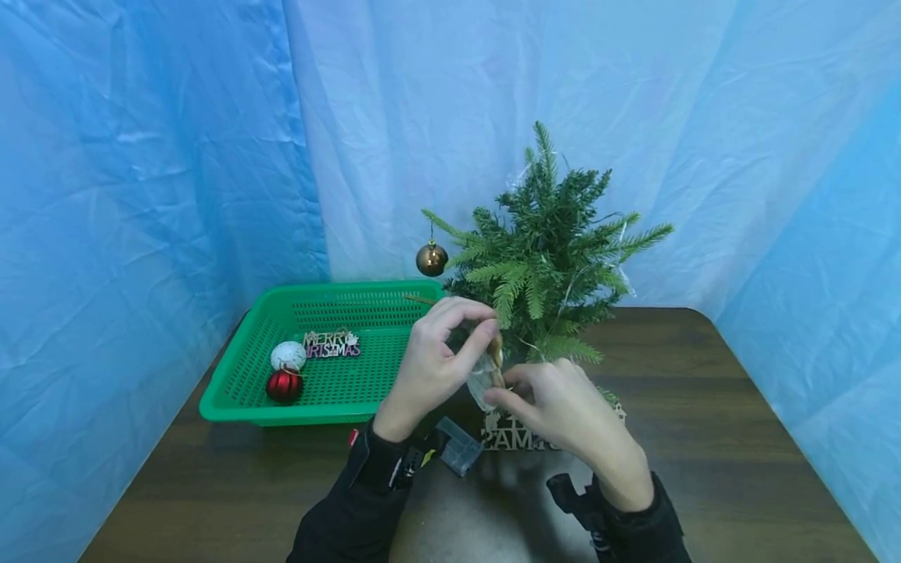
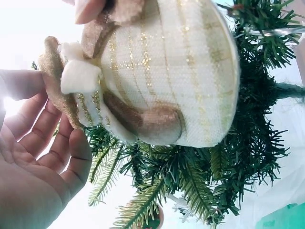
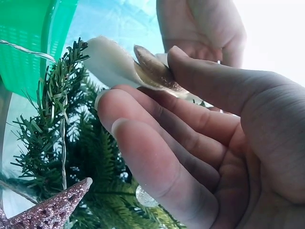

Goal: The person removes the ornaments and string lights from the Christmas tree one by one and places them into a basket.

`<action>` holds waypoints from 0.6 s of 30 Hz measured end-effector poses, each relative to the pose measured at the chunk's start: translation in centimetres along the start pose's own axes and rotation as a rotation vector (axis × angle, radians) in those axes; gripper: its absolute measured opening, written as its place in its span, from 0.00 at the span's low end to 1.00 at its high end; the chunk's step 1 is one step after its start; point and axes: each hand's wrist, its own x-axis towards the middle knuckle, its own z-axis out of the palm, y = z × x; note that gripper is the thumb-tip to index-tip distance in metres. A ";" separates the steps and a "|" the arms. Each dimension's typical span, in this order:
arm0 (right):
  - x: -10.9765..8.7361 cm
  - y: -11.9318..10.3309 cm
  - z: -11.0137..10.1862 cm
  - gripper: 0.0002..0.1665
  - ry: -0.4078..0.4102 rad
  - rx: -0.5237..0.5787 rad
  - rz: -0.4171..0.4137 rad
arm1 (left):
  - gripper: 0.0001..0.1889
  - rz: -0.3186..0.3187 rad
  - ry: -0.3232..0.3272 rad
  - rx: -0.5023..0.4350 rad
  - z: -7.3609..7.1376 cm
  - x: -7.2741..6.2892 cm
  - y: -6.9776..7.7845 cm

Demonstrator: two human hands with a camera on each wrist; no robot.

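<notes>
Both hands hold a stuffed fabric ornament (image 2: pixel 167 62), cream with glittery gold stripes, a white bow and brown plush limbs. In the head view it hangs close in front of the small Christmas tree (image 1: pixel 549 234). My left hand (image 1: pixel 429 360) pinches the brown-gold piece beyond the bow, its fingers curled under that end in the left wrist view. My right hand (image 1: pixel 570 403) grips the ornament lower down. Its thumb (image 3: pixel 205 81) presses on a brown limb above the fingers in the right wrist view. Part of the ornament is hidden behind the hands in the head view.
At left stands a green basket (image 1: pixel 232 410) with a white ball (image 1: pixel 288 356), a red ball (image 1: pixel 285 386) and a Merry Christmas sign (image 1: pixel 331 344). A bronze ball (image 1: pixel 432 259) hangs from the tree. Below the hands lie wooden lettering (image 1: pixel 517 438) and a small translucent box (image 1: pixel 459 446).
</notes>
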 end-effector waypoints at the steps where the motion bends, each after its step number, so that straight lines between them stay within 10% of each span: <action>1: 0.0 0.0 0.0 0.09 0.002 0.000 -0.002 | 0.07 -0.001 0.001 -0.003 0.0 0.0 0.0; 18: 0.0 0.0 -0.1 0.08 0.041 -0.012 -0.025 | 0.07 0.024 0.027 0.000 -0.3 0.0 0.4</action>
